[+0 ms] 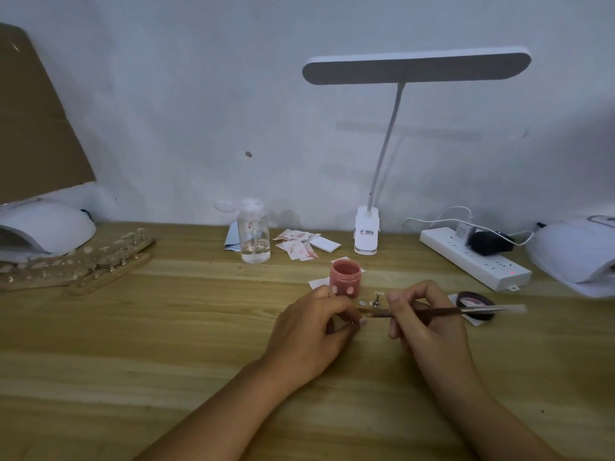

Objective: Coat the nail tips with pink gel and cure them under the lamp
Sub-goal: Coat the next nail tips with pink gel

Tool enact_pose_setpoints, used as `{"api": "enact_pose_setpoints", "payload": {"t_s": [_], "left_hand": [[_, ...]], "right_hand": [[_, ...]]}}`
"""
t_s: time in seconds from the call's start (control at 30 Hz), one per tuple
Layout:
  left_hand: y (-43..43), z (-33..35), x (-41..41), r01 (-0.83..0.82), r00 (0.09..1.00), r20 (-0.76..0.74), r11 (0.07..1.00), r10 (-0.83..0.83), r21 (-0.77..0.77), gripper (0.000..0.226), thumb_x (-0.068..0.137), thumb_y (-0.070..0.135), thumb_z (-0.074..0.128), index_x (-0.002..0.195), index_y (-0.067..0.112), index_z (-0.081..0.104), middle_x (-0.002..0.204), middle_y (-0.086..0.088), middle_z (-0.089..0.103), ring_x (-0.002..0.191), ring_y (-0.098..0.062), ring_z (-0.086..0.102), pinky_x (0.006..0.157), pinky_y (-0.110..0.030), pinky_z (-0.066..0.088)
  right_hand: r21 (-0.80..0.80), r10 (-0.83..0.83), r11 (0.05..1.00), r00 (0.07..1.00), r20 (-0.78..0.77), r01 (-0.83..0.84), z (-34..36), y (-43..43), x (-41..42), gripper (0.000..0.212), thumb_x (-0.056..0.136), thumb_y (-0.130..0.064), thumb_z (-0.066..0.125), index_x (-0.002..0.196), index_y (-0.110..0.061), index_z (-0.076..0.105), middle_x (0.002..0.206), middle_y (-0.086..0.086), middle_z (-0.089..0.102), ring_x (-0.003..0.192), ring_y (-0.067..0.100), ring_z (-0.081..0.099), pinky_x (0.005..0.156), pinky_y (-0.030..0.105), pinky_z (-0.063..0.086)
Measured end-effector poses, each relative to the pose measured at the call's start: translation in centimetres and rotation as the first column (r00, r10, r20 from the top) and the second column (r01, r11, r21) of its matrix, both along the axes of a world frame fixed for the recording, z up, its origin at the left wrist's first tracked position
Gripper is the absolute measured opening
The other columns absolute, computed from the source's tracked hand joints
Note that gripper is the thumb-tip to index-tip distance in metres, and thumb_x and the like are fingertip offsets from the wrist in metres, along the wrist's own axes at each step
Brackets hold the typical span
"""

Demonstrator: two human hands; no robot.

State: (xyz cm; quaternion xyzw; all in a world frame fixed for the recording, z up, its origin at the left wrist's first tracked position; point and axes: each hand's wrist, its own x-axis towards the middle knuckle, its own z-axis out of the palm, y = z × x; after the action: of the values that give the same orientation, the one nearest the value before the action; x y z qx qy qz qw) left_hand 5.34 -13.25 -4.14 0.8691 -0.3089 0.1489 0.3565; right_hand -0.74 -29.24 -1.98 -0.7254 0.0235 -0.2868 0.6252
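An open jar of pink gel point(345, 277) stands on the wooden table, just beyond my left hand point(311, 331). That hand pinches a small nail tip on a metal stand point(357, 322) between thumb and fingers. My right hand point(427, 319) grips a thin brush point(466, 310), its bristle end pointing left at the nail tip. Another small metal stand point(376, 300) sits between my hands. Two white curing lamps are in view, one at the far left point(43, 229) and one at the far right point(579, 252). Wooden strips holding several nail tips point(83, 264) lie at the left.
A white desk lamp point(416, 66) is clipped at the back centre. A clear liquid bottle point(254, 231) and stained wipes point(298, 246) stand behind the jar. A white power strip point(476, 259) lies at the right. The jar's dark lid point(475, 302) rests under the brush handle.
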Motion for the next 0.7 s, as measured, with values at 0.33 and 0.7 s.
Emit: {"api": "enact_pose_setpoints", "payload": {"t_s": [0.33,0.7], "left_hand": [[0.15,0.03,0.06,0.021,1.0,-0.011,1.0,-0.021,-0.011,0.013,0.083,0.036,0.074,0.094,0.037,0.068,0.08,0.025,0.054,0.071,-0.003,0.054,0.063,-0.026,0.044],[0.16,0.0,0.24,0.033,0.996,-0.077,0.998,-0.036,-0.046,0.013,0.081,0.032,0.076,0.091,0.038,0.071,0.08,0.024,0.058,0.067,-0.002,0.055,0.063,-0.026,0.045]], "right_hand": [[0.037,0.064,0.997,0.998,0.002,-0.064,0.03,0.33,-0.22,0.023,0.092,-0.01,0.062,0.078,0.0,0.047,0.049,0.01,0.056,0.038,0.014,0.039,0.038,0.02,0.031],[0.043,0.017,0.999,1.0,-0.009,-0.017,-0.05,0.33,-0.26,0.023,0.091,-0.013,0.063,0.077,-0.001,0.048,0.05,0.011,0.056,0.038,0.008,0.043,0.041,0.017,0.034]]}}
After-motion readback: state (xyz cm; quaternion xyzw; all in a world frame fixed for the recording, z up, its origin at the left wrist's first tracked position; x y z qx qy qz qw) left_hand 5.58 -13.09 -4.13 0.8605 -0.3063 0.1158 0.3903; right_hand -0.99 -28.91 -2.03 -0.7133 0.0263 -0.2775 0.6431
